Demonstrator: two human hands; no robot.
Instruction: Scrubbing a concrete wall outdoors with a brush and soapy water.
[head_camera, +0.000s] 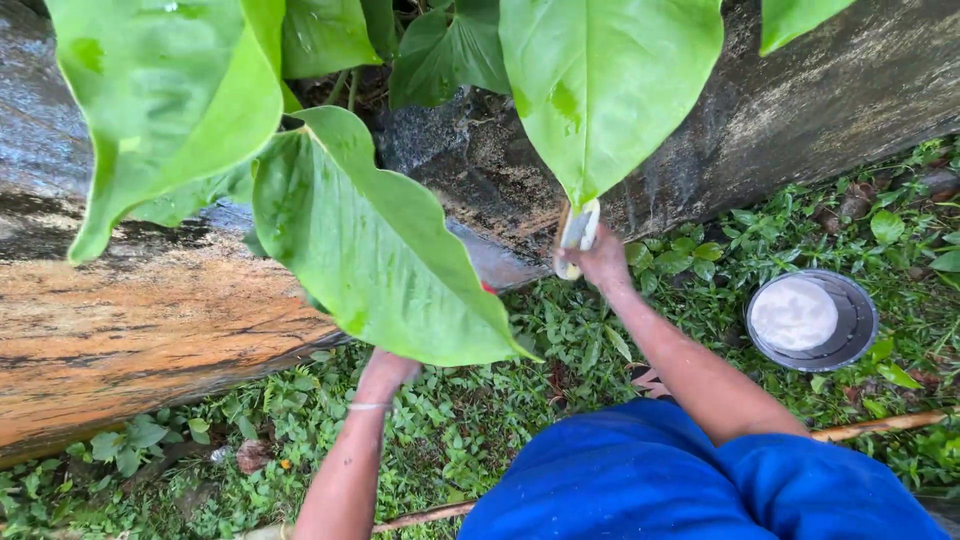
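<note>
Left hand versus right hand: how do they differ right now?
The right hand is in plain view, gripping a pale handled tool against the dark rock. The left hand sits lower, mostly hidden behind a big green leaf, so its grip cannot be seen. Both arms are bare.

Bare arms; blue garment (640, 480); thin left-wrist band (368, 406).

Left arm: bare, stretched forward, thin band at wrist | left hand (388, 366): mostly hidden | right arm: bare, angled up-left | right hand (598, 258): fingers curled closed.
</note>
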